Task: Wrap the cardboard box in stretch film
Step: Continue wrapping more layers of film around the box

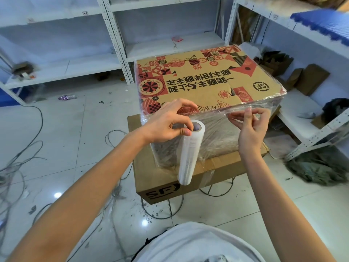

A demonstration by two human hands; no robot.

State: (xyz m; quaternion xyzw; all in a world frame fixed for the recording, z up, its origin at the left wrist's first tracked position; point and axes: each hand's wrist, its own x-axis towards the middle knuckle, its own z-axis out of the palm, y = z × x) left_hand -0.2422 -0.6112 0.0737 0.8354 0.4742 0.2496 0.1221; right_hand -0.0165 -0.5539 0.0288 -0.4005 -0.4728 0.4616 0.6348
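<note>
A printed cardboard box (pixel 207 80) with red and black patterns stands on a plain brown box (pixel 213 173). Clear stretch film (pixel 217 137) covers its near side and corners. My left hand (pixel 168 121) holds the top end of an upright white film roll (pixel 190 152), with thumb and a finger at the core opening. My right hand (pixel 251 123) pinches the film's top edge at the box's near upper edge, to the right of the roll.
White metal shelving (pixel 120 44) lines the back and right. Loose cables (pixel 22 152) trail over the tiled floor at left. Flat cardboard pieces (pixel 309 78) lie on the right shelf, and a dark cloth heap (pixel 319 167) sits on the floor at right.
</note>
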